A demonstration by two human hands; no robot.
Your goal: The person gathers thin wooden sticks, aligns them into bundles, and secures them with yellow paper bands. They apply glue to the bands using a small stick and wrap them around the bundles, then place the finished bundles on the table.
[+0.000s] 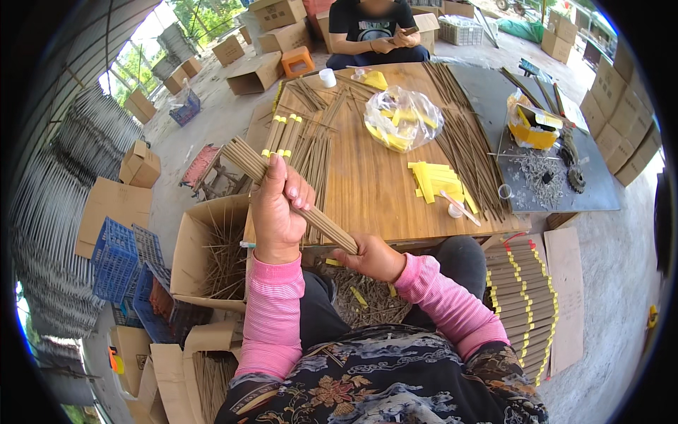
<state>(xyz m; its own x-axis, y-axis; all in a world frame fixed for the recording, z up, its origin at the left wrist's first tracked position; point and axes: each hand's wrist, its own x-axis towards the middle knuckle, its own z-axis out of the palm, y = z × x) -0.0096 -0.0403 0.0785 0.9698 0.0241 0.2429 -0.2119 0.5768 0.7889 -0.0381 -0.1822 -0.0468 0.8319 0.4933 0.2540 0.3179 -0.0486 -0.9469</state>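
A bundle of thin brown incense sticks (326, 227) slants across in front of me over the table's near edge. My left hand (282, 205) is closed around its middle, thumb pointing up along it. At the bundle's lower right end, my right hand (378, 259) grips with thumb and fingers. Just beyond my left hand lie several bundles (282, 134) wrapped with yellow bands. Loose sticks (318, 166) spread beside them. Yellow paper strips (439, 181) are fanned out on the right, next to a small white pot (455, 210) with a brush across it.
The wooden table (353, 184) also bears a clear plastic bag (402, 120) of yellow strips. Opposite sits a person (374, 32) holding something small. A dark board (558, 187) adjoins at right. Stick-filled cartons (212, 247) stand left; banded bundles (522, 304) lie low at right.
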